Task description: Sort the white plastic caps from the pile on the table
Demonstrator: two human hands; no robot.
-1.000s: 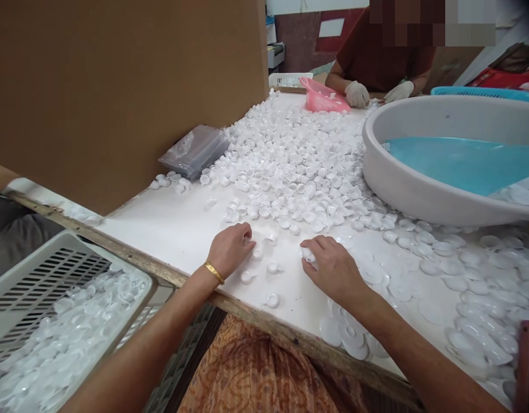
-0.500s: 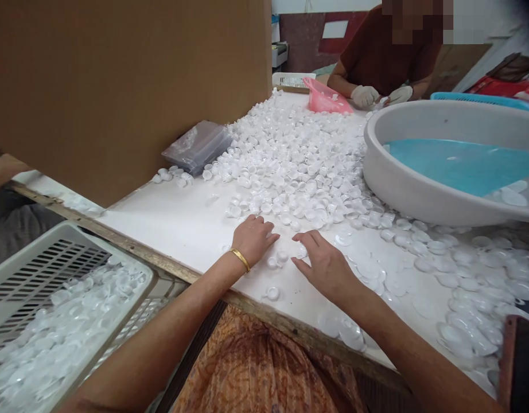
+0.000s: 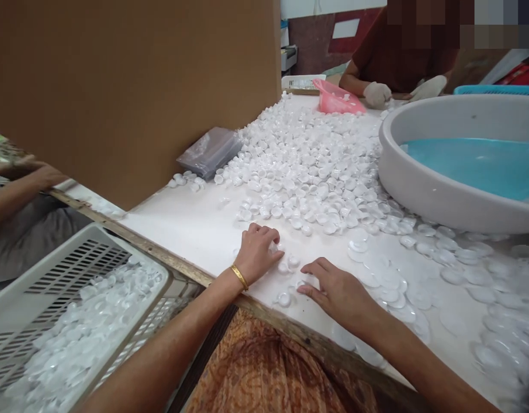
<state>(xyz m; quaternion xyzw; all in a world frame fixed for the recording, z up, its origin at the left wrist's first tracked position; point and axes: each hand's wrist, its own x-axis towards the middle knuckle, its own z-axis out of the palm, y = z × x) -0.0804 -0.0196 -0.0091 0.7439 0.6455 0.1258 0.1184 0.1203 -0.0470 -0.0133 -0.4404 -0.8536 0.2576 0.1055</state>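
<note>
My left hand [image 3: 258,252], with a gold bangle at the wrist, rests on the white table [image 3: 195,229] with fingers curled over a small white plastic cap. My right hand [image 3: 337,289] lies a little nearer the table edge, fingers bent and closed on a white cap at their tips. A few loose caps [image 3: 284,299] sit between and just before the two hands. A large heap of white caps [image 3: 307,166] spreads across the table beyond them. Flat white discs [image 3: 389,281] lie to the right of my right hand.
A slotted white basket [image 3: 53,269] holding caps stands at lower left. A big grey basin [image 3: 428,189] with a blue inside sits at right. A cardboard wall [image 3: 131,86] rises at left, with a plastic bag [image 3: 210,150] beside it. A gloved person works by a pink scoop [image 3: 335,98]; another person's arm [image 3: 19,186] shows far left.
Both hands have drawn back toward the near table edge. The left hand's fingers have curled over a cap again, and the right hand has closed on a cap.
</note>
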